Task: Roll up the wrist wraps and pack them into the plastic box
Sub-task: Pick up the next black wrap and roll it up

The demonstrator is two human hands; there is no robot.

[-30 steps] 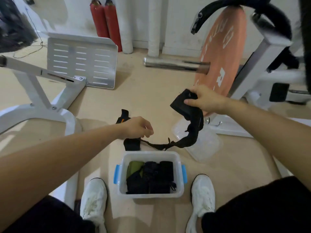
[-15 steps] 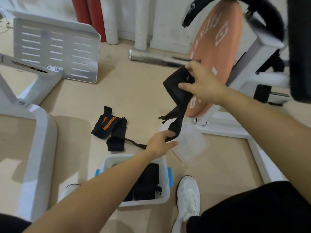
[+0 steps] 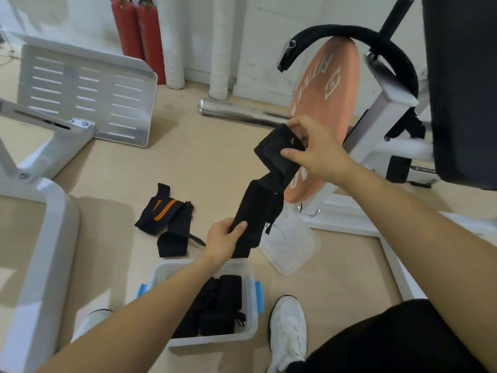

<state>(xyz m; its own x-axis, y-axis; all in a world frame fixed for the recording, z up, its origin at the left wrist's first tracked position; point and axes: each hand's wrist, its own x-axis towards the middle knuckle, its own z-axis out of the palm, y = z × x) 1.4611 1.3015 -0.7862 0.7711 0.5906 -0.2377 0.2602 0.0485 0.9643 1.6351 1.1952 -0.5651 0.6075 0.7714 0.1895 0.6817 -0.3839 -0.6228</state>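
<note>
A black wrist wrap (image 3: 262, 200) is stretched in the air between both hands. My right hand (image 3: 314, 149) pinches its upper end, where the fabric is folded into a small roll. My left hand (image 3: 223, 238) grips the lower end just above the plastic box (image 3: 251, 278). The clear box with blue clips sits on the floor between my shoes and holds several rolled black wraps (image 3: 215, 305). Two more wraps lie on the floor left of my left hand: one with orange stripes (image 3: 158, 211) and a plain black one (image 3: 174, 232).
The box's clear lid (image 3: 293, 243) lies on the floor to the right. An orange weight plate (image 3: 325, 103) on a steel bar leans behind my right hand. White machine frames stand at left (image 3: 40, 238) and right (image 3: 363, 219). My white shoes (image 3: 289, 327) flank the box.
My left hand slid along the wrap and pulled it taut. My right hand turned the top end over into a fold. The view shifted slightly.
</note>
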